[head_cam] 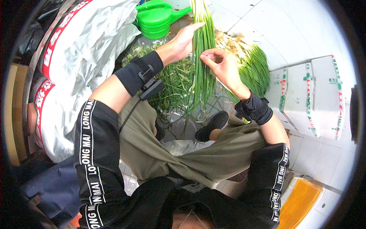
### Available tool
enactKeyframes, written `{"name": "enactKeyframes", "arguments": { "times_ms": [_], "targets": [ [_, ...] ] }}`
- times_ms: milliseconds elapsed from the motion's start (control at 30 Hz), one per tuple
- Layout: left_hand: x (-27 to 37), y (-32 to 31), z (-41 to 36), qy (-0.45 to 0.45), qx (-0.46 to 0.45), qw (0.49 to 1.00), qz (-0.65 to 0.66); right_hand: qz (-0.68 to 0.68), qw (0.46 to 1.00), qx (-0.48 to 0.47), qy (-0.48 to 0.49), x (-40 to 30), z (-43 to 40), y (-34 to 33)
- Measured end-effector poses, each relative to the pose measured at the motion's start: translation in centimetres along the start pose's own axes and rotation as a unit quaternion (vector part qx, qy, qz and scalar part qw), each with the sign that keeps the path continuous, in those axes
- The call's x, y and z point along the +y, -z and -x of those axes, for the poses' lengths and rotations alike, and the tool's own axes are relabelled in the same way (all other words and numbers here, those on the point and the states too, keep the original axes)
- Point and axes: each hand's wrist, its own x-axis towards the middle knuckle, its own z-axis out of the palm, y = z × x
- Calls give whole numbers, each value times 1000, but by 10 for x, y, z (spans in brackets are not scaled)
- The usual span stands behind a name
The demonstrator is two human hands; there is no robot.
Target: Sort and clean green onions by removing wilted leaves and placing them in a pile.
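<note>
A bunch of long green scallions or chives (203, 43) with pale stem ends hangs before me, its leaves pointing down towards the floor. My left hand (183, 41) holds it from the left, the thumb lying across the stems. At its right edge is my right hand (221, 61), thumb and forefinger close together by the leaves; whether they pinch a leaf I cannot tell. A loose heap of green leaves and trimmings (168, 83) lies on the floor behind and left of the bunch. To the right rests a pile of the same greens (254, 68) with pale roots.
A green watering can (155, 21) stands at the top. Large whitish plastic sacks (91, 51) fill the left side. White boxes with printed tape (304, 97) stand at the right, and an orange-yellow taped package (300, 203) lies lower right. My feet (213, 126) flank the trimmings.
</note>
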Motion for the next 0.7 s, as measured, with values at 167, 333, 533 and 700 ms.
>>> {"name": "enactKeyframes", "arguments": {
  "times_ms": [167, 333, 533, 700],
  "targets": [
    [-9, -15, 2, -53, 29, 997, -44, -10, 1000, -2, -8, 5, 2, 1],
    [-19, -14, -3, -76, 109, 988, -78, 76, 997, 16, 25, -1, 1, -4],
    [-22, -6, -6, -97, 113, 985, -84, 67, 997, 22, -7, 0, -1, -7],
    [-26, -4, -4, -113, 85, 982, -124, 39, 999, 7, 4, -3, 2, -9]
  ]
}}
